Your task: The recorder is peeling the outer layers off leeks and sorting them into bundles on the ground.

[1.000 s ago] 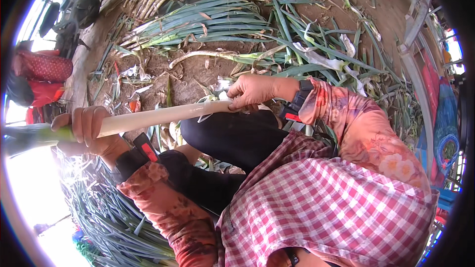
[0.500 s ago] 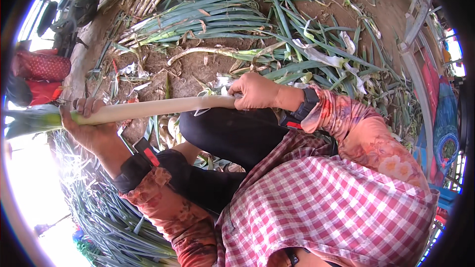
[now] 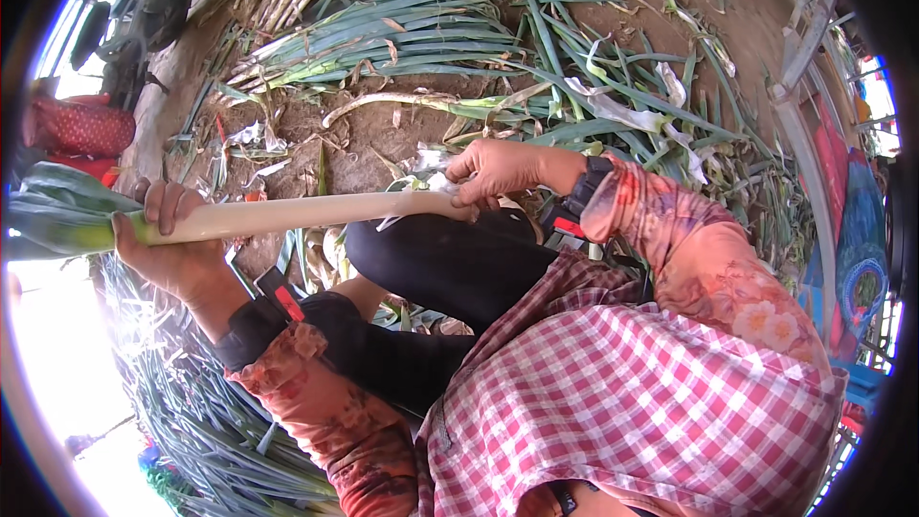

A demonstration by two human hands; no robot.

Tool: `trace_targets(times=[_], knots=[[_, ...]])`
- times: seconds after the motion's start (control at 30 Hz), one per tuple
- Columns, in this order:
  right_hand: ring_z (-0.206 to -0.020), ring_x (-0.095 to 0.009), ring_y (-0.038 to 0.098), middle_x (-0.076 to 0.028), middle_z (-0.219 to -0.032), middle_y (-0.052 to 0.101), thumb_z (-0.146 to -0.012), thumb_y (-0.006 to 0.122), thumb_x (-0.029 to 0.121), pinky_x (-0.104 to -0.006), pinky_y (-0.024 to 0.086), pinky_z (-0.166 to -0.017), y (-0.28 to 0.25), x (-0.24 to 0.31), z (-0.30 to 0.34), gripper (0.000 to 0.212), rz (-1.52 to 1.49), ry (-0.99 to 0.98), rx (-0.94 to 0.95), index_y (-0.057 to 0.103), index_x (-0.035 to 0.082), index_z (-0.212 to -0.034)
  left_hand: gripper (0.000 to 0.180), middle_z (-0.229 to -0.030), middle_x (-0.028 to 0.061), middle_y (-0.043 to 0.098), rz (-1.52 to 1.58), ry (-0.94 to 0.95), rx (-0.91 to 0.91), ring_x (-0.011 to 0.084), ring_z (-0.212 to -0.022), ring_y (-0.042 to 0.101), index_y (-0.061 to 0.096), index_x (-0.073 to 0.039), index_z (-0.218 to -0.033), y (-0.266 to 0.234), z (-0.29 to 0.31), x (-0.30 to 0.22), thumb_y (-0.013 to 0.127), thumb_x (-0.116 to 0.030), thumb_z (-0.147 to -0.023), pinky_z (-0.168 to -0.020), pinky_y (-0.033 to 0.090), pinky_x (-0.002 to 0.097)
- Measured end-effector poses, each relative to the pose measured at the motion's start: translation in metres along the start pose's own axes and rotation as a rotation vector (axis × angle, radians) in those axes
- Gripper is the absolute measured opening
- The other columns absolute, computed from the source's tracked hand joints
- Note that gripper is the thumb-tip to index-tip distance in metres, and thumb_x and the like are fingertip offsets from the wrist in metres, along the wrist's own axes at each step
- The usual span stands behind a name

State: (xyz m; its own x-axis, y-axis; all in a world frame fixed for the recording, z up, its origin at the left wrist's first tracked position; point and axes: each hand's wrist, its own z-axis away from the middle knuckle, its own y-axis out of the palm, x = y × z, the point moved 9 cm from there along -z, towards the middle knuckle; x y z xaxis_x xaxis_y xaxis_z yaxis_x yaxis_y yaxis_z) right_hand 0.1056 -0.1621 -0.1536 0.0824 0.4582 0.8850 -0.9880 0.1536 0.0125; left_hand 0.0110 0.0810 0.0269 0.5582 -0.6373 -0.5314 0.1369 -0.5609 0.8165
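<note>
A long leek (image 3: 316, 214) lies nearly level across my front, its pale stalk above my bent knee. My left hand (image 3: 177, 244) is wrapped round it where the white shank turns green. The green leaves run out past that hand to the left edge. At the root end, my right hand (image 3: 498, 172) pinches with thumb and fingers; the very tip is partly hidden there. Whitish scraps of peel (image 3: 426, 168) show beside those fingers.
Bundles of green leeks (image 3: 402, 33) lie on the soil ahead, with loose leaves and peelings (image 3: 632, 115) to the right. Another leek pile (image 3: 230, 421) is at lower left. A metal frame (image 3: 809, 163) stands at right, and a red dotted bundle (image 3: 81, 126) at far left.
The leek's leafy end has risen slightly and its leaves show more broadly at the left. My right hand has shifted a little at the root end, its fingers now more bent around the tip.
</note>
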Motion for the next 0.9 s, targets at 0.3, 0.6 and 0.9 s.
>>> trace_targets(times=[0.3,0.6,0.9], knots=[[-0.046,-0.006,0.050,-0.002,-0.059,0.055,-0.079,0.053,0.016,-0.0185,0.041,-0.040,0.001,-0.015,0.000,0.015,-0.213,-0.015,-0.079,0.058,0.002,-0.077,0.034,-0.065,0.0023,0.037,-0.098,0.198,-0.263,0.0100,-0.051,0.035,0.042,0.002,-0.093,-0.045,0.007,-0.026,0.046,-0.025,-0.073,-0.047,0.033,0.0209],[-0.040,-0.008,0.048,-0.003,-0.057,0.055,-0.076,0.051,0.013,-0.0216,0.040,-0.037,-0.038,-0.068,-0.001,0.014,-0.328,0.045,-0.553,0.055,-0.001,-0.072,0.059,-0.062,0.0001,0.036,0.014,0.052,0.176,0.0059,-0.047,0.034,0.037,0.004,-0.116,-0.001,0.002,-0.014,0.053,-0.028,-0.069,-0.045,0.032,0.0194],[-0.100,-0.025,0.047,-0.013,-0.113,0.043,-0.082,0.048,0.030,-0.0285,0.039,-0.085,-0.018,0.070,0.013,0.038,0.693,-0.719,-0.492,0.045,0.012,-0.115,0.055,-0.060,-0.0006,0.037,-0.082,0.129,0.058,0.0053,-0.046,0.033,0.039,0.004,-0.113,-0.016,0.002,-0.021,0.050,-0.032,-0.073,-0.044,0.031,0.0191]])
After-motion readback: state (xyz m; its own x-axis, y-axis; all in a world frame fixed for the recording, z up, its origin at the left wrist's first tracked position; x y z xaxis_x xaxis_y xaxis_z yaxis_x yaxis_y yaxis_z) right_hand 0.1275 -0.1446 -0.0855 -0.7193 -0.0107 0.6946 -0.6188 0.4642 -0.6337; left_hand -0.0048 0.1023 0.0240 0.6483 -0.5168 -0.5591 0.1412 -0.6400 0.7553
